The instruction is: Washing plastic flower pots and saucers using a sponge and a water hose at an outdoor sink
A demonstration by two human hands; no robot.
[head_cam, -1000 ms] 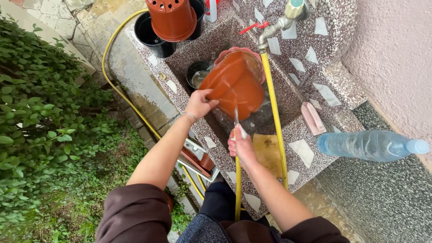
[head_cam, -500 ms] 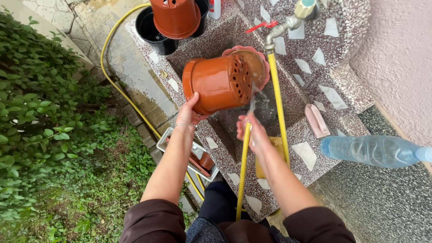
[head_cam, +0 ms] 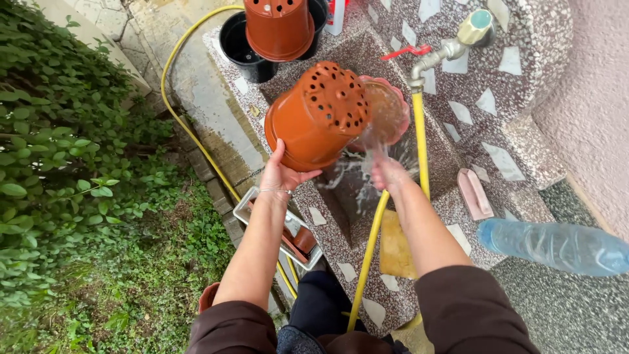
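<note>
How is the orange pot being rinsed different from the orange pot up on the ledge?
The rinsed pot is tilted, held from below by the left hand, with water splashing near it. The ledge pot stands upside down, untouched, stacked on black pots. Both are orange plastic with perforated bases.

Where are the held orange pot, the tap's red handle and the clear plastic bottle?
orange pot (head_cam: pixel 314 115), head view, on its side wall.
red handle (head_cam: pixel 407 51), head view, mid-lever.
plastic bottle (head_cam: pixel 557 246), head view, middle of its body.
</note>
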